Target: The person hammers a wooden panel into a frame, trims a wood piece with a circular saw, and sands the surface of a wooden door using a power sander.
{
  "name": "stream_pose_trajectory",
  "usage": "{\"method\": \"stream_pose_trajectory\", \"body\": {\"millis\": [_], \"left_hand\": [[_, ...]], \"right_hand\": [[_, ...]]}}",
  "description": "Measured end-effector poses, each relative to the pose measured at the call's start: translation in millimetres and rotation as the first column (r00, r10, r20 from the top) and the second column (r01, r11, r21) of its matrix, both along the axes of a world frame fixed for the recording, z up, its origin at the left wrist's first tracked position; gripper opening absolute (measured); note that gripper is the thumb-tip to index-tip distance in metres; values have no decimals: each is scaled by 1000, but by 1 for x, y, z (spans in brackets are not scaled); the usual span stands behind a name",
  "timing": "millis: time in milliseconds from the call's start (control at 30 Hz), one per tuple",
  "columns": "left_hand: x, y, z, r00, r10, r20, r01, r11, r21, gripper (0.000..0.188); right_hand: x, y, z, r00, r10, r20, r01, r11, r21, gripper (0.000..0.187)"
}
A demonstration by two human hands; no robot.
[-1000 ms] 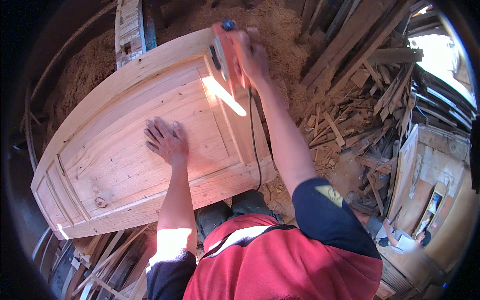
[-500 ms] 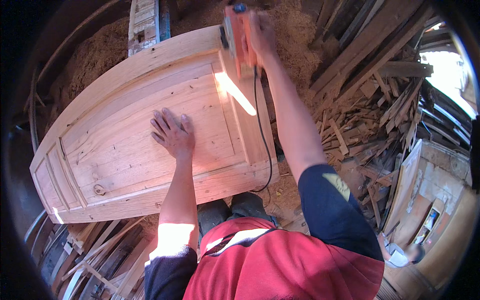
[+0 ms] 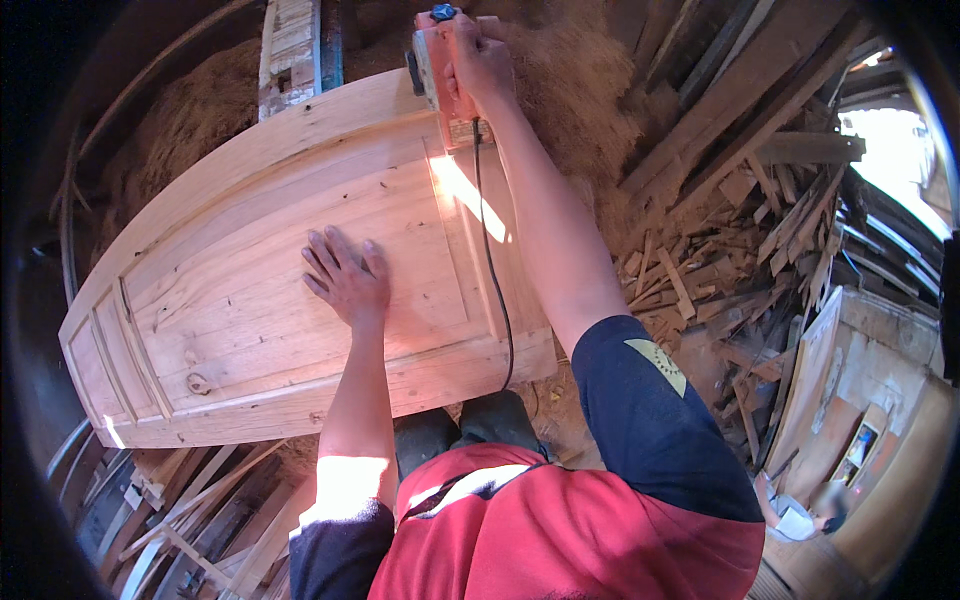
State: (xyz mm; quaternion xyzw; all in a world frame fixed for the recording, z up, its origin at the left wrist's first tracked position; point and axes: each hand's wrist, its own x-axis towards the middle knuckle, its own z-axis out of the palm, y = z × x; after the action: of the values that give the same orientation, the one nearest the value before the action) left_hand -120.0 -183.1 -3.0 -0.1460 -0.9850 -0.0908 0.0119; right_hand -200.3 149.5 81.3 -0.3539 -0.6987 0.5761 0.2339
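One panelled door (image 3: pixel 235 310) near scrap wood (image 3: pixel 700 270) bears a splayed left grip (image 3: pixel 350 282); right grip (image 3: pixel 486 68) clasps an orange tool (image 3: pixel 446 85).

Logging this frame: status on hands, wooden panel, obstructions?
Left hand spread flat on wooden panel. Right hand gripping orange power tool at panel's far right corner. Black cord runs over panel's right end.

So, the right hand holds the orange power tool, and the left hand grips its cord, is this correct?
The head view shows the left hand spread on the wooden panel, not gripping the cord; the right hand holds the tool.
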Motion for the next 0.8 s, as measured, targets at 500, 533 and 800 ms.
{"method": "stream_pose_trajectory", "body": {"millis": [500,533,800], "left_hand": [[3,6,3,1000,-19,-16,19,1000,8,73],[1,5,1,999,-18,-27,19,1000,18,73],[-7,-20,6,998,61,-18,-61,998,-3,73]], "right_hand": [[10,-4,-16,998,-48,-32,54,975,215,70],[0,-1,-8,998,-47,-46,57,970,238,72],[108,-89,-1,995,59,84,-59,998,2,67]]}}
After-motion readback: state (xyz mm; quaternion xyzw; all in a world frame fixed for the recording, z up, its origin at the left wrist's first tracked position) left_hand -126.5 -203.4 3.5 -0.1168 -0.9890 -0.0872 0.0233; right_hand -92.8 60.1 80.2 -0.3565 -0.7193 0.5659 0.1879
